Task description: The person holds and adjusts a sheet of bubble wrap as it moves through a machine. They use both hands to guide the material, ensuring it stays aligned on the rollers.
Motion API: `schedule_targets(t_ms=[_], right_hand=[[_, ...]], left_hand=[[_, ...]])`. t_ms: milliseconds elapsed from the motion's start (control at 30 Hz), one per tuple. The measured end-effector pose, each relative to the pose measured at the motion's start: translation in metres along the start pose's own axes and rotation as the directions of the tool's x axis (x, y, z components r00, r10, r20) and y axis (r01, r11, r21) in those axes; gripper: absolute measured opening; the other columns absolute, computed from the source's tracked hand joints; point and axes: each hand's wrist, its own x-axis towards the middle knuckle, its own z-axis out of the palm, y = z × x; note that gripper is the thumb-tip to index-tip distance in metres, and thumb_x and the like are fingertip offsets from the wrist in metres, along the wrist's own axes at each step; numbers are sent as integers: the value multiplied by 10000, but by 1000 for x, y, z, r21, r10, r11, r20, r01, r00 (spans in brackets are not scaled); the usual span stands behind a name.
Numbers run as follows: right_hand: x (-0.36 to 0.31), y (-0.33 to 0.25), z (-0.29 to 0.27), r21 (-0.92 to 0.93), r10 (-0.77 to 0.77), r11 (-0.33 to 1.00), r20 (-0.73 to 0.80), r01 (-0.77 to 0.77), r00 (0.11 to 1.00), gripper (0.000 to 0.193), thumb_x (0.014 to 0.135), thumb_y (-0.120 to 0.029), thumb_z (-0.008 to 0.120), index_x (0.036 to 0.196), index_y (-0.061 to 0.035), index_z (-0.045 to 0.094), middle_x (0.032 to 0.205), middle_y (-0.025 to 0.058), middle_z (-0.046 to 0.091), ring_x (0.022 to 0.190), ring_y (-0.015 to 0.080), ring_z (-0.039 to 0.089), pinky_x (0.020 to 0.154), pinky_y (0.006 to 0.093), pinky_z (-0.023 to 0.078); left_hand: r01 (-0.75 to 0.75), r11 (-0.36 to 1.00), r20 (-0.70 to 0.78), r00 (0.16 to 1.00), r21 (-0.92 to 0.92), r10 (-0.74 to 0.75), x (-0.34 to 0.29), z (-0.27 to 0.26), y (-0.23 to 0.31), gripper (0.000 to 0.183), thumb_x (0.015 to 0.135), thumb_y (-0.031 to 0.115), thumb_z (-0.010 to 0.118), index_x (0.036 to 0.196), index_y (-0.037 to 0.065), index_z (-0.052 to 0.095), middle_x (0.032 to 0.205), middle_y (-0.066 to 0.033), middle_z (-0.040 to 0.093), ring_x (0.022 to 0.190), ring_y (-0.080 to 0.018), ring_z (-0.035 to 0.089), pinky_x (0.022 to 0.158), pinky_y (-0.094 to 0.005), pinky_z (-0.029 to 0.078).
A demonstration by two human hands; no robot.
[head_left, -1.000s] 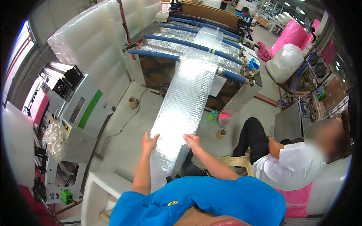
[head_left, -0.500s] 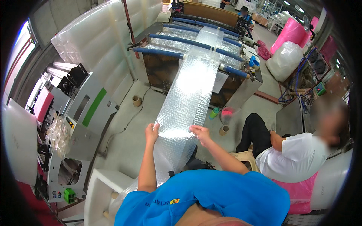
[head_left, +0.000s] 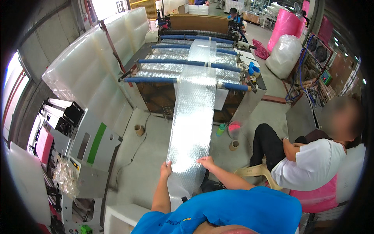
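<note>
A long clear strip of bubble wrap (head_left: 192, 124) runs down from the blue rollers of a machine (head_left: 156, 80) to my lap. On its left edge, my left hand (head_left: 166, 169) is closed with the film pinched between thumb and fingers. Level with it, my right hand (head_left: 205, 161) pinches the right edge of the same strip. The stretch between the rollers and my hands looks fairly taut and catches bright glare. Below my hands the film hangs looser, and my blue shirt hides its lower end.
A person in a white shirt (head_left: 317, 162) sits on a beige plastic chair (head_left: 255, 171) at my right. Cardboard cores (head_left: 139, 130) stand on the floor. A grey machine with a green stripe (head_left: 96, 143) is at left. Behind it stand large wrapped rolls (head_left: 85, 70).
My view has tilted up, so the rollers appear lower in the picture. Both hands keep their pinch on the strip's edges, now closer to my body. The strip looks straighter.
</note>
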Motion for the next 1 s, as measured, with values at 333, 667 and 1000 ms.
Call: schedule_targets(t_ms=[333,667,1000], right_hand=[[6,17,0,-46,99,994,93,-95,991,182,633,-195,677,726,-42,640,688,32,599,621,92,520,607,231,421],[87,-15,-29,-1,-11,1000,-39,11,999,192,646,-208,661,730,-37,636,671,21,598,598,73,513,571,216,413],[155,-95,-67,87,-181,977,-122,193,976,188,666,-184,646,743,-15,614,644,20,581,569,57,500,523,199,396]], left_hand=[[223,974,180,957,36,-226,21,34,-47,441,773,401,443,866,-29,482,768,-230,538,766,-343,528,694,-378,397],[118,992,167,978,44,-124,100,60,8,484,792,410,384,919,-48,478,869,-257,521,864,-394,482,734,-406,380],[-31,988,-34,999,-152,26,174,62,103,436,788,375,432,865,-50,496,845,-238,532,805,-374,502,708,-381,390]])
